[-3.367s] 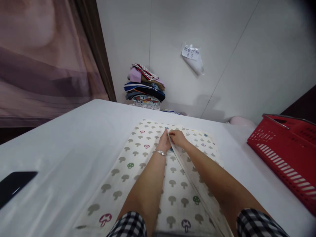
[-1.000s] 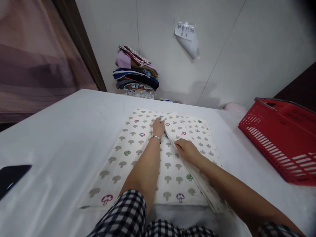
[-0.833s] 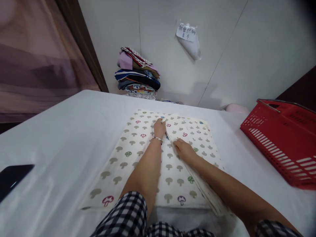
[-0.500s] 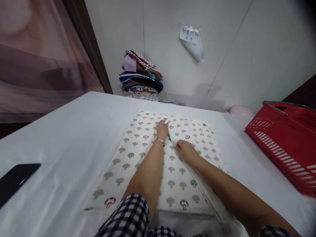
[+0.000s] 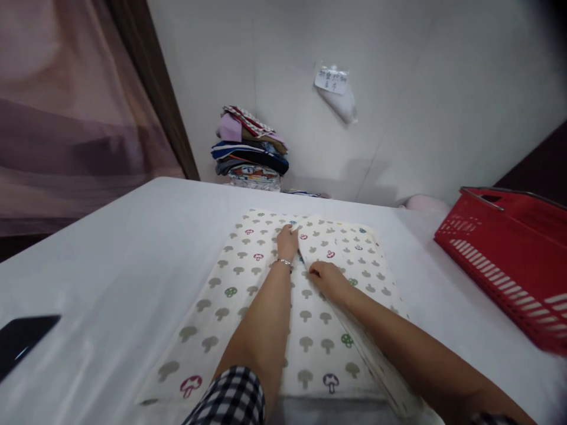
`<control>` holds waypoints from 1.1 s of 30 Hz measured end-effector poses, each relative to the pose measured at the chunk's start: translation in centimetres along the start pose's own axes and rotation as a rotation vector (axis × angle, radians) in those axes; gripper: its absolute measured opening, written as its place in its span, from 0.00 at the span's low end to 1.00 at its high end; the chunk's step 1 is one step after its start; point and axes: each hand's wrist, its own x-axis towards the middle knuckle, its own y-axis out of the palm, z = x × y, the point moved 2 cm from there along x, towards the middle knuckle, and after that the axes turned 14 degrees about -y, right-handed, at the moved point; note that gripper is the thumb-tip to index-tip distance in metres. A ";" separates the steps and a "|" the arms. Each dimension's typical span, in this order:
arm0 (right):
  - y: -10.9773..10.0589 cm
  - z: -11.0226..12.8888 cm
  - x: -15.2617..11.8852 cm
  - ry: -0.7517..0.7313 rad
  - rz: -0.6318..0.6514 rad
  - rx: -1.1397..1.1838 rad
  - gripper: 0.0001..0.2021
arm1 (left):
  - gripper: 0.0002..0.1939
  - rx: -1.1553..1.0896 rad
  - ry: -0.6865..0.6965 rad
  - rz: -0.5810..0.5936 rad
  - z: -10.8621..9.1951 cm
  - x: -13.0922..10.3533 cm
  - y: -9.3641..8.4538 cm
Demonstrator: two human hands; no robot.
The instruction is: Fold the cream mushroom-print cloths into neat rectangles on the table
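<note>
A cream cloth (image 5: 305,319) printed with grey, red, green and blue mushrooms lies on the white table, its right part folded over toward the middle. Near the far end, my left hand (image 5: 287,241) pinches the folded edge between closed fingers. My right hand (image 5: 326,278) grips the same edge closer to me, lifting it slightly off the layer below. From there the loose edge slants down to the near right, partly behind my right forearm.
A red plastic basket (image 5: 505,260) with a metal handle stands on the right. On the left lies a black phone-like slab (image 5: 26,339). Folded fabrics (image 5: 251,147) are stacked at the far edge by the wall. A paper note (image 5: 332,81) hangs above. Pink drapery (image 5: 80,118) hangs at left.
The view has tilted up a little, so everything sits lower in the picture. Both hands keep their hold on the cloth's edge, with hardly any movement along it.
</note>
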 end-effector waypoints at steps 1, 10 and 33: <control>0.0 0.1 0.0 0.000 0.000 -0.003 0.08 | 0.15 0.016 0.006 -0.004 -0.1 -0.1 -0.1; 0.3 0.1 0.1 0.016 -0.012 -0.095 0.09 | 0.19 0.163 0.133 -0.061 -0.8 0.3 -0.4; -8.4 -20.8 -5.9 0.789 -0.370 0.052 0.10 | 0.16 0.277 0.144 -0.079 -0.4 0.9 0.1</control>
